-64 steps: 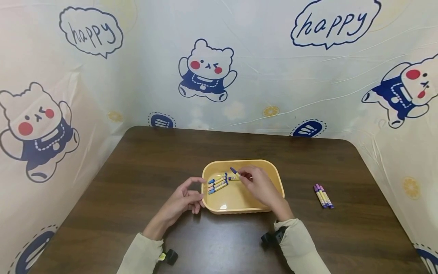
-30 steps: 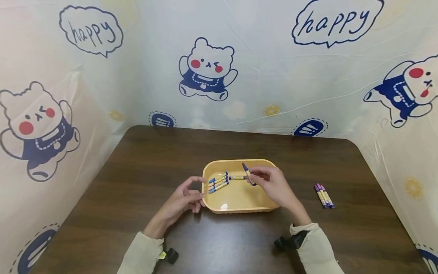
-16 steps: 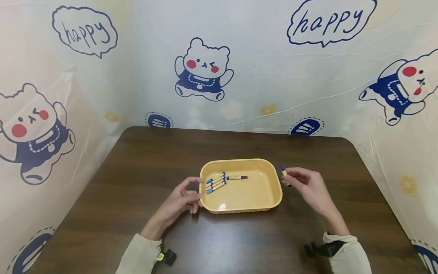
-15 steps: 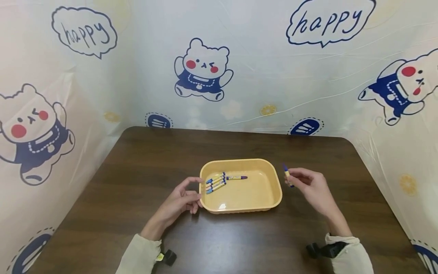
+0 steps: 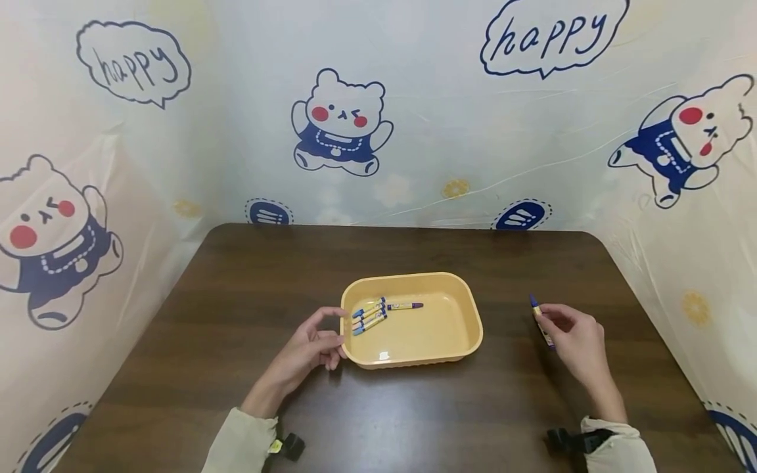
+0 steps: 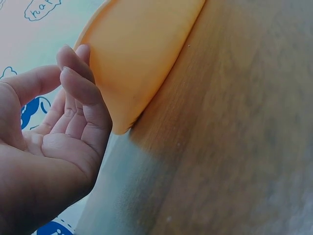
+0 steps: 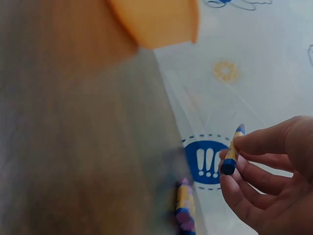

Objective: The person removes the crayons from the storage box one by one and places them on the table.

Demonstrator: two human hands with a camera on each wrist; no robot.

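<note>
My right hand [image 5: 576, 341] pinches a blue-tipped crayon [image 5: 535, 305] with a yellow wrapper between thumb and fingers, right of the yellow tray [image 5: 432, 360]. In the right wrist view the crayon [image 7: 232, 156] slants upward, its dark blue end towards the camera. Purple-tipped crayons [image 7: 184, 203] lie on the table below it, mostly hidden by the hand in the head view. My left hand [image 5: 307, 345] touches the tray's left rim with loosely bent fingers. Inside the tray, several blue-tipped crayons [image 5: 369, 318] lie side by side at the left, with a purple-tipped crayon [image 5: 404, 306] beside them.
The dark wooden table [image 5: 384, 420] has rounded far corners. A patterned cloth [image 5: 426, 131] with cartoon bears hangs round its back and sides. A black wrist camera [image 5: 292, 447] sits on the left sleeve, another [image 5: 579, 440] on the right one.
My right hand has lifted the blue-tipped crayon out of the tray and carried it right, past the rim, to the purple crayons on the table. The left hand stays at the tray's rim.
</note>
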